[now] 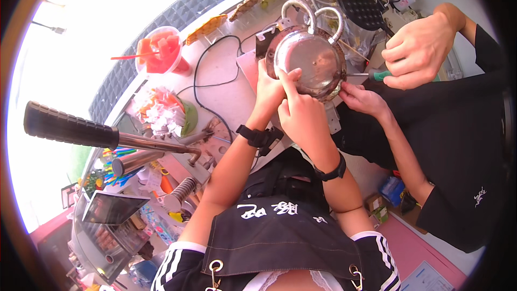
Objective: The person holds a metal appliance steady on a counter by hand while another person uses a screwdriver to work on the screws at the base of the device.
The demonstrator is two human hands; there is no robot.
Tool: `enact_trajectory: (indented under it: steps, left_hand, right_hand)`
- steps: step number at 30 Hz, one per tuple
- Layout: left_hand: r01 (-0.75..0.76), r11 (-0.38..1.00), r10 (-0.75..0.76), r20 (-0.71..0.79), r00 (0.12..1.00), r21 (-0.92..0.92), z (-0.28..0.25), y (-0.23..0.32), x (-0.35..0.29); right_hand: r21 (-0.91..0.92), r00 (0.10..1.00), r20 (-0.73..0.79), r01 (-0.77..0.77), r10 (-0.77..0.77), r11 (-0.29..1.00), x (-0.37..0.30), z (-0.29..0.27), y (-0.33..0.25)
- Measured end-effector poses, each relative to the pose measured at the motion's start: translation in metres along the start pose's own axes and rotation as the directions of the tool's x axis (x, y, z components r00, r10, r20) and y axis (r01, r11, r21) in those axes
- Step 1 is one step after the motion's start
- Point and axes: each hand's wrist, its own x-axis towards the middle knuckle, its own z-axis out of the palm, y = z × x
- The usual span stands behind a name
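A round metal appliance part [308,59], a shiny disc with a browned, stained rim and two looped silver tubes [299,8] at its far side, is held up before me. My left hand [268,92] is closed on its left rim. Against the near rim is my right hand [306,116], its index finger stretched over the edge and its other fingers bent, partly hidden. From the right, a co-worker's hand [417,51] grips a screwdriver [380,76] with a green handle, its shaft reaching the right rim. The co-worker's other hand [366,99] pinches that rim lower down.
At the left stand a cup of red fruit pieces [161,51] and a green container of paper-wrapped items [164,113]. A black-gripped lever [70,125] juts out nearby. A dark cable [196,89] crosses the table. A black waffle-patterned pan [360,8] lies beyond the metal part.
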Motion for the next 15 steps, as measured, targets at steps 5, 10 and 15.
enact_trajectory:
  steps: [5, 10, 15]
  left_hand:
    - [-0.160, 0.974, 0.162, 0.001, 0.987, -0.162, -0.003, -0.013, 0.009]
    - [-0.211, 0.974, 0.209, -0.034, 0.977, -0.082, -0.003, -0.017, 0.011]
    - [-0.204, 0.973, 0.201, -0.038, 0.979, -0.109, 0.000, -0.014, 0.009]
  right_hand:
    - [0.320, 0.997, -0.078, 0.044, -0.020, 0.946, -0.046, 0.003, 0.010]
    - [0.366, 0.993, -0.118, 0.024, 0.020, 0.930, -0.072, 0.013, 0.027]
    - [0.377, 0.987, -0.155, 0.021, 0.041, 0.926, -0.084, 0.018, 0.040]
